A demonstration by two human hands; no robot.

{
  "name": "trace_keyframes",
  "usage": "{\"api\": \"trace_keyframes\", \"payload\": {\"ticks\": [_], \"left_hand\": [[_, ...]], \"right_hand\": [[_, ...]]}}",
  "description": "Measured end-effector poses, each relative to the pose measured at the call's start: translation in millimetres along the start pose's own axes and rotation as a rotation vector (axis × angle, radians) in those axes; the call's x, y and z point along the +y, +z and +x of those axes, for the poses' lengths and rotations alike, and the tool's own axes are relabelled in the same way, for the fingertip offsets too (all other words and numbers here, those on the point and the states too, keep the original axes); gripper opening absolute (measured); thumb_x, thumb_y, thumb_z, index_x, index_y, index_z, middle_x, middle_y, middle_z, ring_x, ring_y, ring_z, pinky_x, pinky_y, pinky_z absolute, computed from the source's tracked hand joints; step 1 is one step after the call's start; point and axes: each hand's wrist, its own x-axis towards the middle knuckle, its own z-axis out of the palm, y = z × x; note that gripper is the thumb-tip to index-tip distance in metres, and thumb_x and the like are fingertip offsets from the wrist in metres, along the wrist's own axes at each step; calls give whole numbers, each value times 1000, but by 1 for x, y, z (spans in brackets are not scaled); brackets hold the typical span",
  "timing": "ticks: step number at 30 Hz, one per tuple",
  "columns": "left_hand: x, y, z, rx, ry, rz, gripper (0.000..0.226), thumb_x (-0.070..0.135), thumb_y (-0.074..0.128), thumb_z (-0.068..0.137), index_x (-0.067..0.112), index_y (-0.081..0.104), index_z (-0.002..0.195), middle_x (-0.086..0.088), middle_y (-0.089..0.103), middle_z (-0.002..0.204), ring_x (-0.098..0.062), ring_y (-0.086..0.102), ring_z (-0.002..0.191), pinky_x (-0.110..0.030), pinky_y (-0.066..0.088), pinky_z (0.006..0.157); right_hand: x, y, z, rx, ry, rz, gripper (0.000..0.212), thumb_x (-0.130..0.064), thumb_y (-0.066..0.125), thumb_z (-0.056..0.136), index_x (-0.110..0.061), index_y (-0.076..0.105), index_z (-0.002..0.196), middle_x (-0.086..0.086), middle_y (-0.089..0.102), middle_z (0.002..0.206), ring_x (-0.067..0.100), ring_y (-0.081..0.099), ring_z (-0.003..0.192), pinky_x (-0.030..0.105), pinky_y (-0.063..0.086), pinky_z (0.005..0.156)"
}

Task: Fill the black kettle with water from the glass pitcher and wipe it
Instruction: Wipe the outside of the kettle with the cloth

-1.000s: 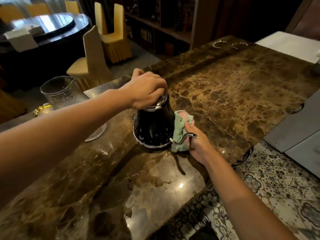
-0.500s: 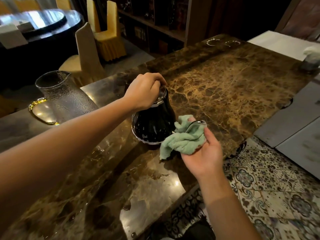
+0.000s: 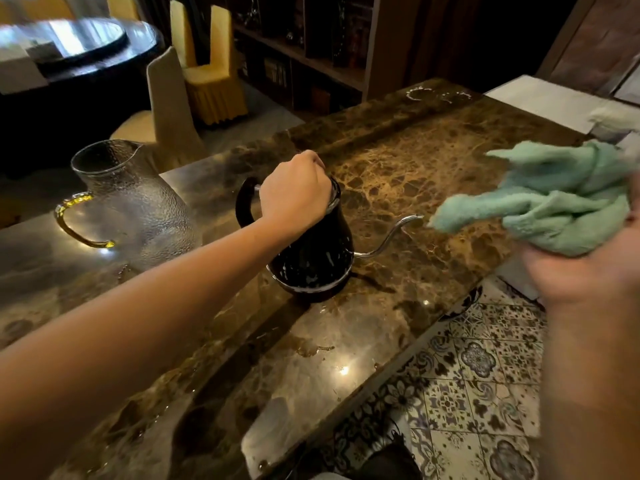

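Brown table [image 3: 433, 174] holds one kettle [image 3: 311, 258], one pitcher [image 3: 131, 206]. My left hand [image 3: 294, 192] presses the kettle's top; my right hand [image 3: 588, 275] squeezes one cloth [image 3: 554, 199] past the edge.

Left hand [image 3: 294, 197] atop black kettle [image 3: 311, 258]; right hand [image 3: 585, 271] grips green cloth [image 3: 554, 199].

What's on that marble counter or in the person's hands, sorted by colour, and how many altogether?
Black: 1, the kettle
Clear glass: 1, the pitcher
Green: 1, the cloth in the right hand
Total: 3
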Motion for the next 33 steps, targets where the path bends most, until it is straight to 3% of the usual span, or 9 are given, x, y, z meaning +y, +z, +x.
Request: {"api": "trace_keyframes", "payload": {"ticks": [6,10,15,18,21,24,27,30,33], "left_hand": [[7,-1,-3,-102,-61,-40,38,26,30,100,20,62,121,-4,65,122,-29,55,115,-48,38,102],[0,-16,10,-338,79,-5,40,28,32,103,5,64,108,-14,67,112,-35,61,104,-44,48,91],[-12,-22,19,-369,284,16,44,27,30,105,12,66,126,-7,67,127,-23,60,120,-34,43,103],[-18,-13,17,-254,328,-2,44,26,31,105,12,64,130,-5,67,129,-20,60,121,-26,40,98],[-18,-6,14,-165,312,-26,42,25,32,106,11,67,125,-6,70,123,-20,64,112,-25,42,90],[-16,-4,11,-36,229,-26,42,27,31,104,12,69,115,-6,72,112,-23,66,101,-32,48,83],[-13,-3,7,74,69,74,42,25,30,101,12,69,108,-8,71,109,-31,64,99,-38,48,78],[-11,-7,12,-29,-3,104,38,25,33,99,8,66,100,-10,69,105,-33,63,97,-38,45,76],[-15,-20,23,-227,138,214,43,34,33,101,6,63,87,-15,67,99,-37,62,93,-43,50,82]], "right_hand": [[102,6,-31,-176,259,-287,62,-42,45,96,-2,41,143,18,54,118,28,56,97,44,46,84],[171,33,-18,-170,265,-455,41,-29,41,104,-8,50,137,6,61,121,19,58,116,32,46,100],[201,10,-16,-208,167,-998,55,-41,38,101,-11,43,147,9,49,147,23,44,137,33,32,114],[205,5,-23,-196,263,-869,50,-46,46,95,-20,52,137,6,55,139,17,50,129,39,36,114],[213,26,-30,-288,190,-797,22,-44,43,99,-29,59,103,-2,62,107,10,58,103,32,43,98],[224,33,-30,-241,22,-1033,47,-43,36,99,-8,66,103,10,63,106,25,56,106,41,41,96],[225,17,-9,-154,31,-1177,44,-33,38,103,1,67,104,16,60,97,23,56,98,35,41,84],[208,24,18,-97,276,-1141,40,-31,40,104,-3,56,128,6,57,119,19,53,112,26,39,92],[206,55,15,-140,209,-880,39,-39,48,94,-13,61,120,12,61,129,25,57,122,42,42,108]]}}
